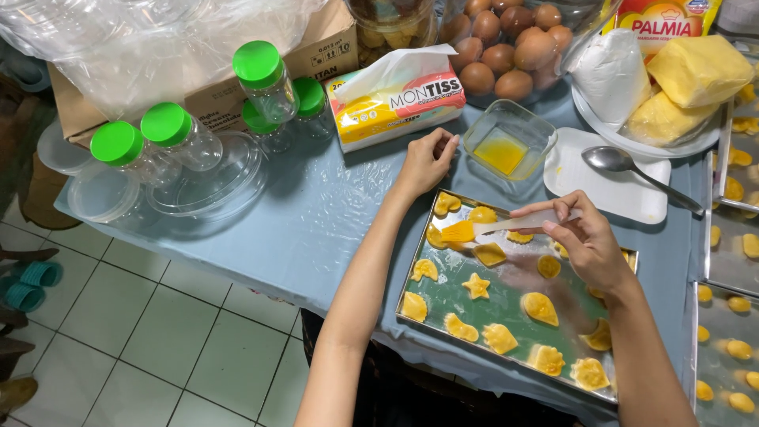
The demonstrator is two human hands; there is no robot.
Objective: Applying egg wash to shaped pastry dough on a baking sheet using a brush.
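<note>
My right hand (581, 237) holds a pastry brush (490, 228) with yellow bristles over a metal baking tray (451, 294). The bristles touch a yellow cookie (437, 236) near the tray's far left side. Several shaped yellow cookies lie on the tray, among them a star (476, 285). My left hand (427, 160) rests on the blue-covered table just beyond the tray's far corner, fingers curled and holding nothing. A square glass dish of yellow egg wash (506, 145) stands just behind the tray.
Behind are a tissue pack (395, 95), a bowl of brown eggs (510, 43), green-lidded clear jars (265, 83), a white plate with a spoon (624, 164), and yellow blocks of fat (696, 71). More trays of cookies (731, 237) lie on the right. Tiled floor lies below left.
</note>
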